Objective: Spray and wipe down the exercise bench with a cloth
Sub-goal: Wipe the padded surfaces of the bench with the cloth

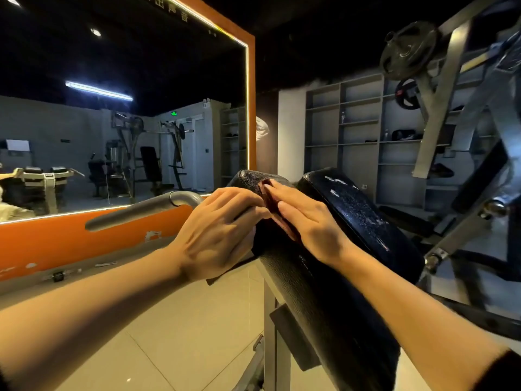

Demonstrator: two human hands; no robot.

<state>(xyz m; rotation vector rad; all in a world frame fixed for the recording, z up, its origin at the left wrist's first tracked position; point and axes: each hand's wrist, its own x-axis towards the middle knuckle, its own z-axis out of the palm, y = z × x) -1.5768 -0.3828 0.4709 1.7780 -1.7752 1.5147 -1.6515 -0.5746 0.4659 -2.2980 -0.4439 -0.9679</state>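
Head view takes in a dim gym with a pale tiled floor (180,342) across the bottom and a big orange-framed mirror (118,131) filling the upper left, machines and a strip light reflected in it. Grey open shelving (358,131) lines the far wall right of centre, and a metal weight machine (462,114) with black plates hung on it crowds the upper right corner. Centre frame, running down to the lower right, sits the exercise bench (318,294), black textured padding, with a second black pad (363,210) just beside it showing wet-looking streaks. A grey curved handle bar (146,207) juts in from centre left, partly hidden behind the left hand.

Both forearms reach in from the bottom corners. The left hand (217,235) curls over the edge of the bench pad, fingers (248,198) bent and gripping the dark red cloth (267,193). The right hand (304,221) lies flat, fingers straight and together, pressing the cloth against the top of the pad. The cloth is mostly covered, only a strip showing between the two hands.
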